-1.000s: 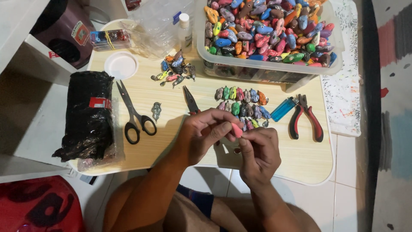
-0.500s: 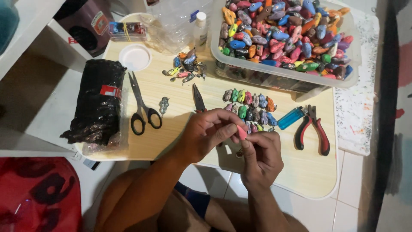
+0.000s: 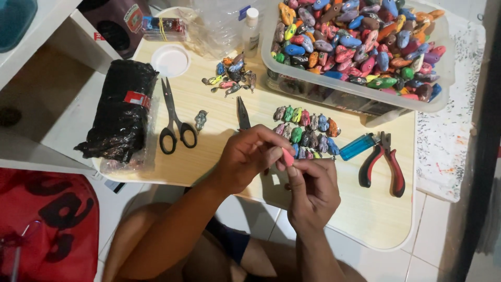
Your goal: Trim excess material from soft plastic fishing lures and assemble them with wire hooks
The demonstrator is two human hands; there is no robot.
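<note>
A low pale wooden table point(image 3: 360, 219) carries black-handled scissors point(image 3: 175, 122) left of the grip, painted lures point(image 3: 305, 130) just beyond it, lighter point(image 3: 357, 147) and pliers point(image 3: 383, 162) right.

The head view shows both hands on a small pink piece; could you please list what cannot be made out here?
- Pink piece: mostly covered by the left hand and right hand; its shape is unclear.
- Clear bin: top cut off by the frame edge.
- Black-handled tool: lower part hidden behind the left hand.
</note>
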